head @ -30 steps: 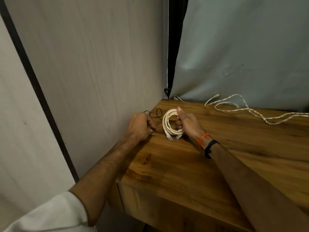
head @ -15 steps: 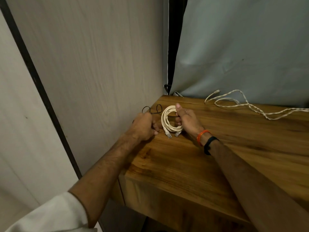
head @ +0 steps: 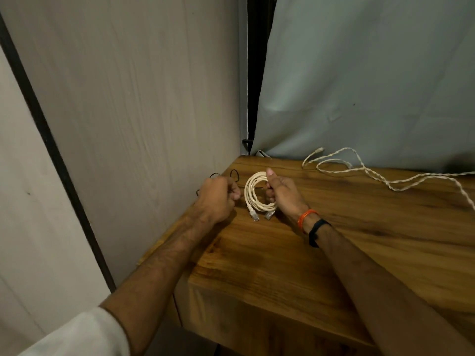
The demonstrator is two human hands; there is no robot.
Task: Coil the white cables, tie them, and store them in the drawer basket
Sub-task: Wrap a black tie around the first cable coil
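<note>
One white cable is already wound into a coil [head: 259,192] at mid-frame, pinched upright on the surface [head: 334,253] by the right hand [head: 282,194]; the left hand [head: 218,196], just left of it, is curled round a thin black tie [head: 235,173], so tying looks to be under way. A second cable [head: 359,170] lies loose at upper right, uncoiled, and no drawer basket shows.

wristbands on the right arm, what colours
One orange wristband and one black wristband, seen in the head view.
</note>
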